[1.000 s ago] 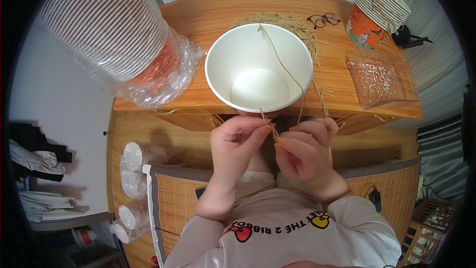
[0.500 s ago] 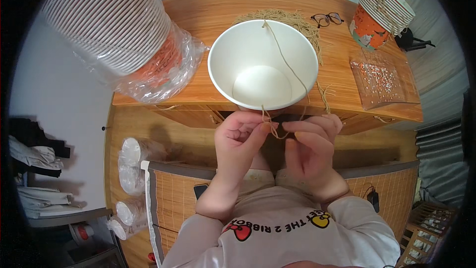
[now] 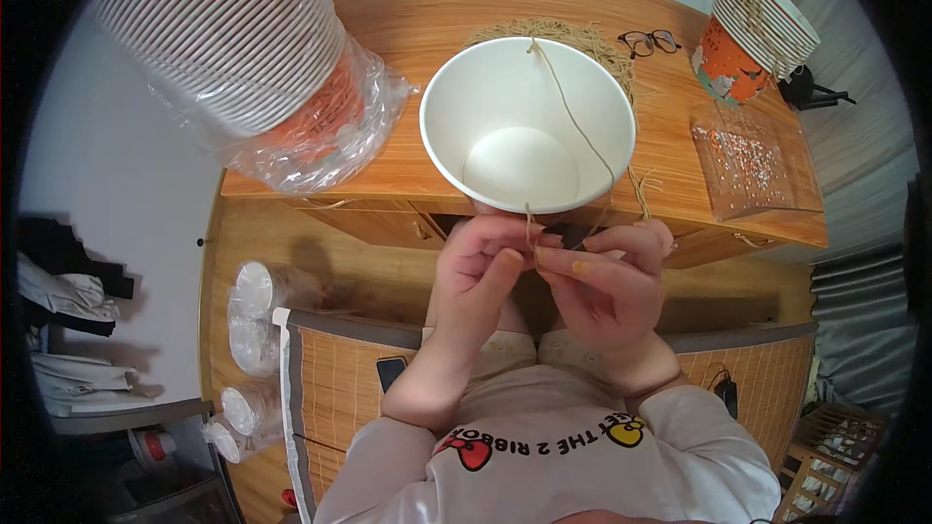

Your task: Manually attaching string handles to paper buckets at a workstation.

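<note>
A large white paper bucket point(image 3: 522, 160) stands at the table's front edge, its open mouth tilted toward me. Light brown twine point(image 3: 571, 116) is knotted at the far rim and runs down across the inside and over the right side of the near rim. A short end of twine also hangs from the near rim, between my hands. My left hand point(image 3: 478, 267) is curled just under that rim, with the twine at its fingertips. Thumb and forefinger of my right hand point(image 3: 616, 281) pinch the twine beside the left fingertips. The bucket's outer wall is mostly hidden.
A bundle of cut twine point(image 3: 607, 53) lies behind the bucket, near eyeglasses point(image 3: 649, 43). At left stands a tall plastic-wrapped stack of paper buckets point(image 3: 243, 49). An orange bucket stack point(image 3: 733, 58) and a clear tray point(image 3: 752, 175) with small bits are at right.
The open loop of twine below the near rim has become smaller. My right hand's fingertips have moved left, up to the left hand's. The view has shifted slightly.
</note>
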Motion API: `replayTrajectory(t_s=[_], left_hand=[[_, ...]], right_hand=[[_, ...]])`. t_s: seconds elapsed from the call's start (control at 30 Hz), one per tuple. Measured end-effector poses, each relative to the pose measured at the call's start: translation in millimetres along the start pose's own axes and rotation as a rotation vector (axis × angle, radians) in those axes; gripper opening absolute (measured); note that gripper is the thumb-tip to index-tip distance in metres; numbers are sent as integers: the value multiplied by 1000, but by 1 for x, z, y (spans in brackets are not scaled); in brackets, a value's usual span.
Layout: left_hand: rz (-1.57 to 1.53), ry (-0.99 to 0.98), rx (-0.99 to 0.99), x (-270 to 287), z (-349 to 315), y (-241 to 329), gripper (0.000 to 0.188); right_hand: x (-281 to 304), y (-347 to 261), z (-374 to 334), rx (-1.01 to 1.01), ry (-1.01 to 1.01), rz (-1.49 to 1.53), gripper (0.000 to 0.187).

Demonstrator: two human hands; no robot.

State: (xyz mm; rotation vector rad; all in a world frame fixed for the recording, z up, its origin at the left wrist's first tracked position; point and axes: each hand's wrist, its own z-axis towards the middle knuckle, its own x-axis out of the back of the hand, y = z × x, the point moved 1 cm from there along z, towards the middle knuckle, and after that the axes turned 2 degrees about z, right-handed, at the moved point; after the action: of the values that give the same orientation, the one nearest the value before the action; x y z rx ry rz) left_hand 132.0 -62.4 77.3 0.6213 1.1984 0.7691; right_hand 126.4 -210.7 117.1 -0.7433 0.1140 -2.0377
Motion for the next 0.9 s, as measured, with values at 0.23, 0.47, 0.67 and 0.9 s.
replayTrajectory(t_s=[0.23, 0.47, 0.67, 0.9], left_hand=[[18, -67, -8, 14, -2, -5, 16], [244, 12, -105, 5, 0, 16, 17], [514, 97, -272, 2, 1, 25, 17], [858, 95, -516, 5, 9, 28, 18]], right_hand=[[-6, 4, -3, -169, 4, 169, 30], [-3, -5, 19, -49, -52, -31, 29], [-3, -3, 34, 94, 4, -19, 24], [-3, 3, 48, 222, -83, -30, 29]])
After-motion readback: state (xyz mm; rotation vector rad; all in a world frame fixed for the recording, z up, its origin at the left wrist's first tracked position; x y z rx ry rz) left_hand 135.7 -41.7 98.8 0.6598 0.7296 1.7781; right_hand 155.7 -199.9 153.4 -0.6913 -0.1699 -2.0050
